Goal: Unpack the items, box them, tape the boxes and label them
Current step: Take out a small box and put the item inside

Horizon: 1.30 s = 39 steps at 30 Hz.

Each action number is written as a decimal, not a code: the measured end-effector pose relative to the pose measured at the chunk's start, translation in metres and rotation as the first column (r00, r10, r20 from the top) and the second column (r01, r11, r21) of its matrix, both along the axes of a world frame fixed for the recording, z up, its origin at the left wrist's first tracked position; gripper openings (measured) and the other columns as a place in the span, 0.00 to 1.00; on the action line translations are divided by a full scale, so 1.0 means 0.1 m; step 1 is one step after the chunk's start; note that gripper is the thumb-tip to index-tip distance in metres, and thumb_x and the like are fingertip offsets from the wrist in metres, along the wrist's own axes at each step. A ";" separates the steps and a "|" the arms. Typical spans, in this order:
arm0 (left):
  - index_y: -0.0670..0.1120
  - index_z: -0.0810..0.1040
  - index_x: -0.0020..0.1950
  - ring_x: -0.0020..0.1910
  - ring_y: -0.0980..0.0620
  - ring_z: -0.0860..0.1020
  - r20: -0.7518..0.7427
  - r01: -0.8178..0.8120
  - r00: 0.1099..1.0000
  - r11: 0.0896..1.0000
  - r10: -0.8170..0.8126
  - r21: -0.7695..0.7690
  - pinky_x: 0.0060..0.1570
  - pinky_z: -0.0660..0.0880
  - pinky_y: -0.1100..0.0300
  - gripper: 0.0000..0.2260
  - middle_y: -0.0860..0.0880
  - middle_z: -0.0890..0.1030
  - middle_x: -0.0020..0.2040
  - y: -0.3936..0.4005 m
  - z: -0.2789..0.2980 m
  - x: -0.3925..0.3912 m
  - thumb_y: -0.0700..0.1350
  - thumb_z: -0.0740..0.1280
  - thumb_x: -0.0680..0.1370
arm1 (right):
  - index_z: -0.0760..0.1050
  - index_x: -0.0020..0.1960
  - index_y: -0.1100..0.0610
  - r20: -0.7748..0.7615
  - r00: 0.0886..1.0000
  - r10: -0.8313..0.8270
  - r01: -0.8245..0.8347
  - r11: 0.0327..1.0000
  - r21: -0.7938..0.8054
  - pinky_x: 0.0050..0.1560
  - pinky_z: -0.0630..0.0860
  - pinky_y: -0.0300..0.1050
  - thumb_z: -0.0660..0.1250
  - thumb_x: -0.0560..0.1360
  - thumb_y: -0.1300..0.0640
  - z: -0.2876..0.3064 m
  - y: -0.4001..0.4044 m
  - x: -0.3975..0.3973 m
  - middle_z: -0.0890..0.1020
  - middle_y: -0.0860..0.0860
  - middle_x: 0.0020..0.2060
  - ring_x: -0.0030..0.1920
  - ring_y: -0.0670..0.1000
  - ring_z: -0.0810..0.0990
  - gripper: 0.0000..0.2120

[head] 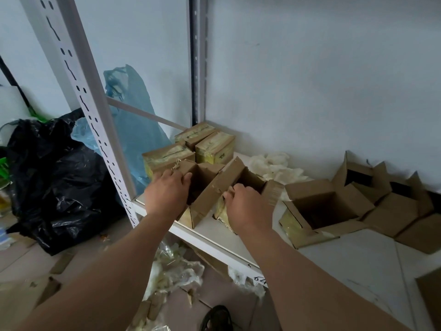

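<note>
Floor: where the view falls nearest, crumpled clear plastic wrap (176, 271) and cardboard scraps lie below the shelf edge
Left hand: the left hand (167, 192) rests on the left flap of an open cardboard box (202, 187), fingers curled over the flap edge, thumb toward the opening
Right hand: the right hand (245, 206) has its fingers bent down over the near rim of a second open box (253, 182), gripping it
Boxes in hand: both stand at the front left of the white shelf (358, 259), touching, flaps up
Beside them: another open box (322, 206) sits to the right, with more open ones behind it along the wall
Behind: three taped boxes (205, 144) with yellowish wrapping sit closed in the back corner, just beyond the left hand
Padding: white crumpled packing material (276, 166) lies against the wall
Far left: a black rubbish bag (55, 177) and a blue plastic bag (133, 120) sit beyond the slotted upright (83, 91)
</note>
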<state>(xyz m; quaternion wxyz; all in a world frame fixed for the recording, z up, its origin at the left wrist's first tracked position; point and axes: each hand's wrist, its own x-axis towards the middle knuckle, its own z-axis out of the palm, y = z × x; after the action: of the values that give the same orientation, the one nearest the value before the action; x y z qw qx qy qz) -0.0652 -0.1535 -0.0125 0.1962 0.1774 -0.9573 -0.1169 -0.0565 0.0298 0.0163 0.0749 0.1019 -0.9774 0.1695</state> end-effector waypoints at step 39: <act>0.49 0.77 0.56 0.52 0.49 0.78 0.169 0.364 0.925 0.921 -0.340 -0.140 0.43 0.65 0.56 0.14 0.50 0.80 0.54 1.53 0.35 -1.30 0.54 0.56 0.82 | 0.72 0.68 0.51 0.590 0.802 0.095 -0.340 0.884 0.320 0.54 0.75 0.46 0.65 0.79 0.52 -0.10 0.95 -2.17 0.79 0.52 0.57 0.51 0.53 0.78 0.17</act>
<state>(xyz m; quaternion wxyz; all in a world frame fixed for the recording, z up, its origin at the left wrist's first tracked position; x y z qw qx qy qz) -0.1949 -0.0007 0.0230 0.1178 -0.0070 -0.9914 -0.0558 -0.2739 0.1249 0.0061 -0.2572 0.1754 -0.9502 -0.0099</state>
